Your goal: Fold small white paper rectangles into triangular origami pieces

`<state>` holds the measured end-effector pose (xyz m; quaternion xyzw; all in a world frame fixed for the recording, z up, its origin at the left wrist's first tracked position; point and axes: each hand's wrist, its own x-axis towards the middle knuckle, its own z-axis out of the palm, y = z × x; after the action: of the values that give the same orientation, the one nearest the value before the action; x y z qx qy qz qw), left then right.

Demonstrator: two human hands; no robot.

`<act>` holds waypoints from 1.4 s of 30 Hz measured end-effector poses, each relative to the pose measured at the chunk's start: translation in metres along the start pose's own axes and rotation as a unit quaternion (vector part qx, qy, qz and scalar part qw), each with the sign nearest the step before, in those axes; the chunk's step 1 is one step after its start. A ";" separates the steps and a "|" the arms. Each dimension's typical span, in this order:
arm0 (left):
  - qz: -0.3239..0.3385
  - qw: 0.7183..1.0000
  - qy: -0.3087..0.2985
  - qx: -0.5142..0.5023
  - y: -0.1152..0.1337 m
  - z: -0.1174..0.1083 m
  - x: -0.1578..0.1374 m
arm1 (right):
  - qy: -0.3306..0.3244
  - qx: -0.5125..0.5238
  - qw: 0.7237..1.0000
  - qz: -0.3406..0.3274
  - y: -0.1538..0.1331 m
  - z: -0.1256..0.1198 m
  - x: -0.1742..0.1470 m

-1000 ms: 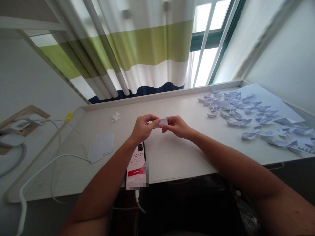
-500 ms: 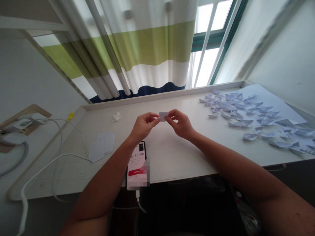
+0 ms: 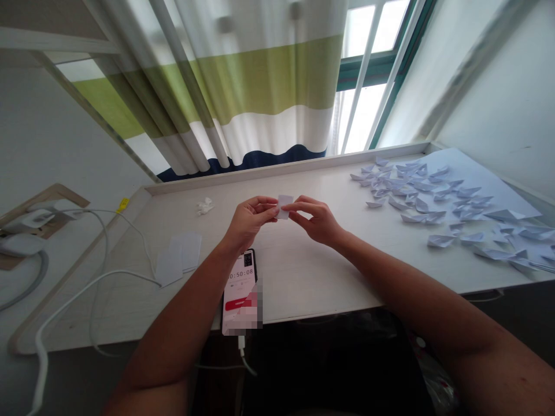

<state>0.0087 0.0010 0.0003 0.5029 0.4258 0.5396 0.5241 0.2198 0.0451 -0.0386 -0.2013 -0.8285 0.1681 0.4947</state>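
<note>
Turned upright is the small white paper (image 3: 285, 200), which half a second ago was lying wider than tall between the fingers. Also the right hand (image 3: 319, 221) has changed its hold: its index finger now reaches across the front of the paper, and its thumb is near the lower right edge. Whether this hand really pinches the paper, I cannot tell. With thumb and bent fingers, the left hand (image 3: 249, 218) grips the left edge of the paper. Both hands and the paper are beyond the phone (image 3: 238, 289) and somewhat to its right, above the white table (image 3: 303, 277).

To the left of the phone, some flat white sheets (image 3: 170, 267) lie partly one over another. Farther beyond the phone, also on its left side, there is a crumpled white piece (image 3: 204, 206). Well to the right of the phone, many folded paper boats (image 3: 422, 216) are spread close together, some on a large white sheet (image 3: 459, 164). At the near end of the phone, a white plug (image 3: 241, 342) is connected.
</note>
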 end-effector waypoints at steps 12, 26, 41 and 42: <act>0.029 0.998 -0.025 0.045 -0.004 -0.001 0.000 | -0.002 0.133 0.980 0.147 -0.005 0.002 0.002; 0.057 0.990 -0.018 0.129 -0.008 0.002 -0.002 | 0.071 0.246 0.929 0.267 -0.009 0.006 0.006; 0.046 0.994 -0.037 0.097 -0.013 0.004 -0.001 | 0.093 0.331 0.893 0.290 -0.009 0.008 0.007; 0.046 0.993 -0.039 0.097 -0.013 0.004 -0.002 | 0.093 0.326 0.895 0.290 -0.009 0.008 0.007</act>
<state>0.0146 0.0003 -0.0121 0.5912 0.4319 0.4987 0.4639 0.2086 0.0402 -0.0326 -0.2748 -0.5822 0.5457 0.5364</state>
